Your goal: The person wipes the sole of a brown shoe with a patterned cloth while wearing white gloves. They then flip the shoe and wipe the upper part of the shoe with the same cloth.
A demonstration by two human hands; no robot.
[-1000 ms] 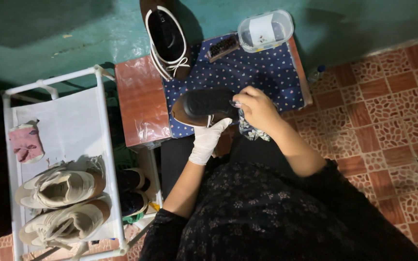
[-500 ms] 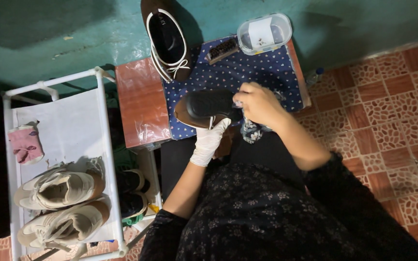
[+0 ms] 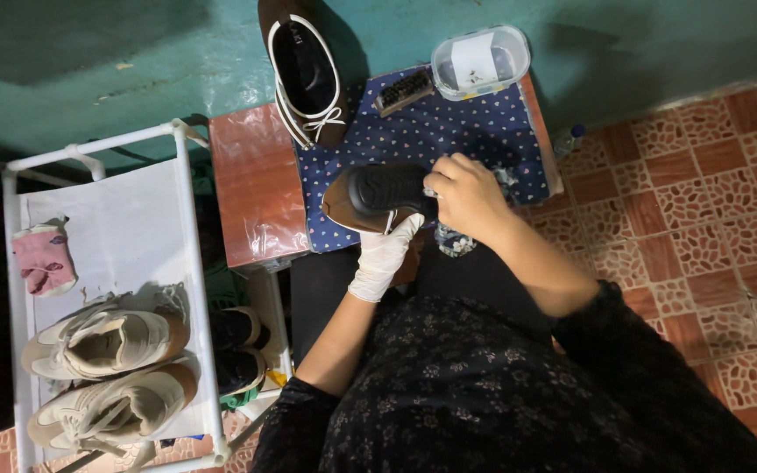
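Head view, looking down: gloved left hand (image 3: pixel 385 256) gripping an upturned brown shoe (image 3: pixel 377 197) from below, over the blue dotted cloth (image 3: pixel 475 140) on the worktop (image 3: pixel 251 188); bare right hand (image 3: pixel 466 194), fingers closed on a patterned rag (image 3: pixel 451 238), pressed to the dark sole. Best done with the shoe braced firmly and short, even rubs along the sole. Hidden: the shoe's upper, most of the rag, and the left fingertips.

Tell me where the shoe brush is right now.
In the head view, the shoe brush lies at the far edge of the dotted blue cloth, between the upright brown shoe on its left and the clear plastic container on its right.
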